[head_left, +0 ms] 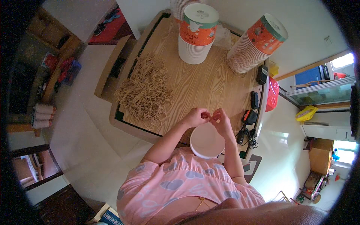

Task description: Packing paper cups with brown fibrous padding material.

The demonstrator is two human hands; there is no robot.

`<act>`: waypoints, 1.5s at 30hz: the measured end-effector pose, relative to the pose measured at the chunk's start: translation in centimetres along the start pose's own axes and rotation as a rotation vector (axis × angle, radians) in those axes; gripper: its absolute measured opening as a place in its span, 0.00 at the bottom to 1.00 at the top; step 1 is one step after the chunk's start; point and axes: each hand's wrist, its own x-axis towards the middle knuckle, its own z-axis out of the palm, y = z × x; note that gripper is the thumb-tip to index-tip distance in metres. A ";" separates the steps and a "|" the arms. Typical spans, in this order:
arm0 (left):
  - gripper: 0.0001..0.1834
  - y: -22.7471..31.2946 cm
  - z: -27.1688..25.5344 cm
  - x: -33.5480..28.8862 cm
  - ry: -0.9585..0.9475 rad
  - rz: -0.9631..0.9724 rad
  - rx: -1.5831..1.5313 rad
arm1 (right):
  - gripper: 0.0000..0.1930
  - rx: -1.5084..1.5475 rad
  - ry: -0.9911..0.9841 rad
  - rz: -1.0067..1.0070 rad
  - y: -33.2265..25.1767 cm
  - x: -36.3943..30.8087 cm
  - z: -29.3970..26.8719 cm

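Note:
A round white paper bucket (207,141) is close against my body at the table's near edge, its open mouth facing up. Over its far rim my left hand (198,117) and my right hand (222,122) meet, fingertips pinched together. Between them a bit of thin tan cord (207,117) seems to show; the fingers cover most of it. Left of my hands lies a large loose heap of tan cords (145,90). Stacks of nested paper buckets stand upside down farther back, one stack (198,33) in the middle and another, leaning stack (258,43) at the right, with orange and green printing.
The wood-grain tabletop (198,88) carries black adapters (249,117) and tangled cables (245,137) along its right edge. An open cardboard box (112,71) is beside the table's left edge. A red plastic basket (272,94) sits beyond the right edge. Thread cones (43,116) stand far left.

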 end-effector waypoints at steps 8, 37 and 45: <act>0.06 -1.0 -0.6 0.3 0.046 -0.071 0.053 | 0.11 0.008 0.027 -0.052 0.6 0.1 0.3; 0.05 -1.9 0.6 0.0 0.127 -0.145 -0.236 | 0.04 0.063 0.036 0.077 -0.1 0.2 0.5; 0.05 -2.8 0.9 0.3 0.145 -0.116 -0.243 | 0.04 0.006 0.058 0.088 -0.4 0.1 0.6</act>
